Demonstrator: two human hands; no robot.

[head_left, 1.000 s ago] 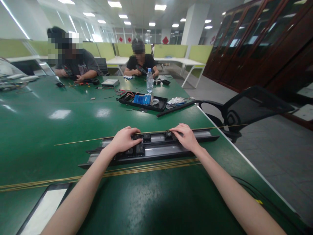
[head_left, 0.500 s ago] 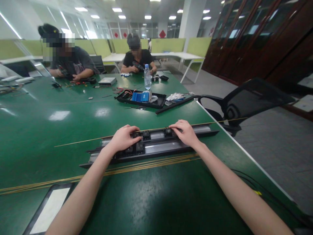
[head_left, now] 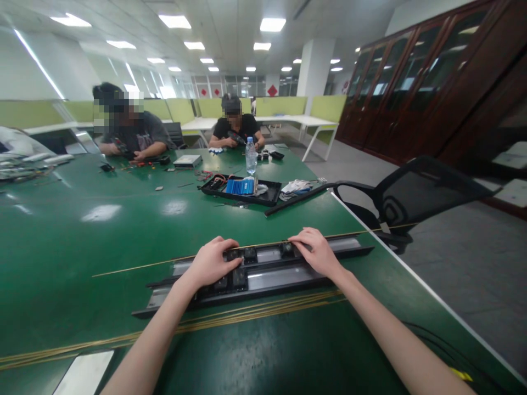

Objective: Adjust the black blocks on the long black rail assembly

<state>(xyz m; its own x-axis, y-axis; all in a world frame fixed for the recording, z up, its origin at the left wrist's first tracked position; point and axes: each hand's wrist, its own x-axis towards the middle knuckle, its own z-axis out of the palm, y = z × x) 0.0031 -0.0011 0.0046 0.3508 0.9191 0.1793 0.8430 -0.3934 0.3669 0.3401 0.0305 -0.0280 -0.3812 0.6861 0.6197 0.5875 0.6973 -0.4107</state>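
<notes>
Two long dark channel rails [head_left: 280, 277] lie side by side on the green table, with small black blocks [head_left: 250, 254] set in them. A thin brass-coloured rod [head_left: 140, 267] runs along the far rail and sticks out past both ends. My left hand [head_left: 216, 263] is curved over the left part of the far rail, thumb and fingers round a black block. My right hand [head_left: 315, 251] pinches at the rod beside another black block [head_left: 287, 249] further right; its fingertips partly hide what they grip.
Several brass rods [head_left: 255, 314] lie in front of the rails. Behind are a black tray [head_left: 269, 195], gloves [head_left: 297, 188], a dark bar [head_left: 296, 201] and a bottle [head_left: 251, 156]. Two people sit across the table [head_left: 135, 219]. An office chair [head_left: 428, 189] stands right.
The view has tilted up, so the table and both hands appear lower. Both hands keep about the same places on the far rail.
</notes>
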